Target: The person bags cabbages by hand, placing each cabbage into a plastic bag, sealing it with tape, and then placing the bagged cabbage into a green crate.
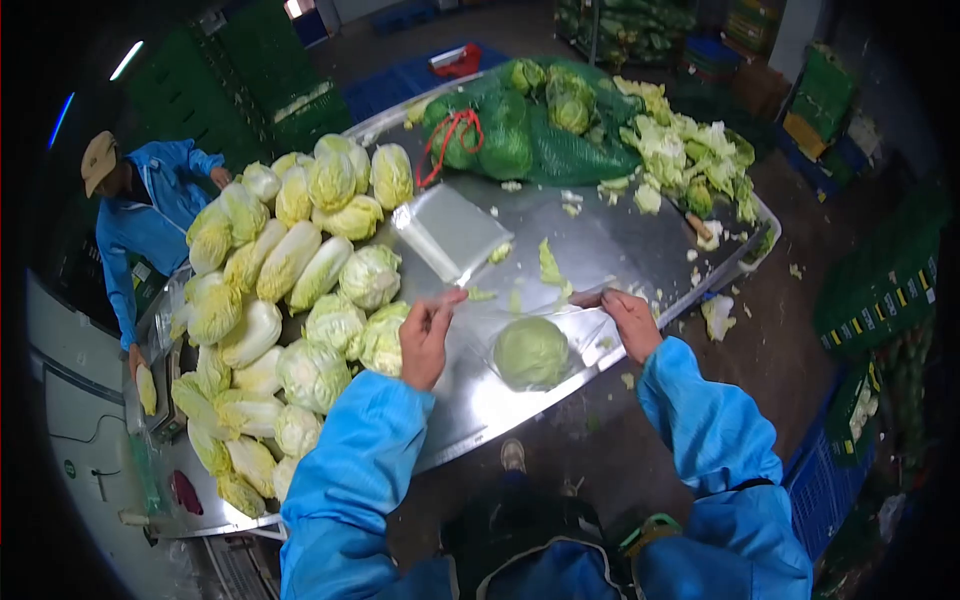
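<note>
1. Cabbage, round and pale green, sat near the front edge of the steel table, between the wearer's two hands, with clear plastic film over or in front of it; I could not tell which.
2. At the far left, beyond the table, stood a co-worker in a blue jacket and tan cap. One of the co-worker's hands was at a single napa cabbage; the other was near the pile.
3. Napa cabbages lay heaped across the left part of the table, with round cabbages along the heap's right side.
4. Slightly blurred, the left hand was nearly closed, thumb and fingertips pinched on the film's left edge.
5. Beyond it, a stack of clear plastic bags lay flat, and behind that a green mesh sack with a red tie held more round heads.
6. The right hand was mostly closed too, its fingers gripping the film's right side.
7. Farther right, loose leaves were piled at the table's far corner, near a wooden handle.
8. A green crate stood at the far right, away from the table.
</note>
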Action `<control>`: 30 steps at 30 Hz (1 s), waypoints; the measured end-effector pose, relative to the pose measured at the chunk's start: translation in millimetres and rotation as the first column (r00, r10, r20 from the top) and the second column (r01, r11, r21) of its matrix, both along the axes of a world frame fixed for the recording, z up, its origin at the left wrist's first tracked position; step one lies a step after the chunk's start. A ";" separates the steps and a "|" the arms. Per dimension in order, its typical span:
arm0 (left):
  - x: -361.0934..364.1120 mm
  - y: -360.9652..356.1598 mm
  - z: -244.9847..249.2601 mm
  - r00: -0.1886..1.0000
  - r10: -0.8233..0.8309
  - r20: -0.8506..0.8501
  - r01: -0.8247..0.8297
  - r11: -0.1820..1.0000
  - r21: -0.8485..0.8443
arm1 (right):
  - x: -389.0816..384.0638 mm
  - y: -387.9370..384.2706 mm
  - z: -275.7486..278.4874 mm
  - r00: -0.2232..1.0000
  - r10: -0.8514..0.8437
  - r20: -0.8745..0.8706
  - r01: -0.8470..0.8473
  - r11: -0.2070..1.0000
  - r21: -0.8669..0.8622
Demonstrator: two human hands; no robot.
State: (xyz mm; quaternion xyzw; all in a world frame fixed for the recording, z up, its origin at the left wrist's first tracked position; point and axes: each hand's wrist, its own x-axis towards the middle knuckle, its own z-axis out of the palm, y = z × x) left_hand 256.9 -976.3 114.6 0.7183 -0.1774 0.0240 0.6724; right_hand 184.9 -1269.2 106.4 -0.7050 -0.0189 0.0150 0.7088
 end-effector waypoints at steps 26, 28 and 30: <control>-33.3 1.7 -0.5 0.916 -0.240 0.323 0.095 0.909 0.406 | -36.1 90.6 -108.8 0.666 -0.416 -0.619 0.584 0.808 0.085; -23.2 -21.7 -10.2 0.794 -0.568 0.217 0.389 0.748 0.537 | -36.7 88.3 -103.6 0.653 -0.422 -0.629 0.601 0.794 0.091; -20.6 -52.7 -57.0 0.842 -0.467 0.271 0.134 0.667 0.733 | -38.5 77.7 -106.0 0.641 -0.566 -0.519 0.575 0.802 -0.164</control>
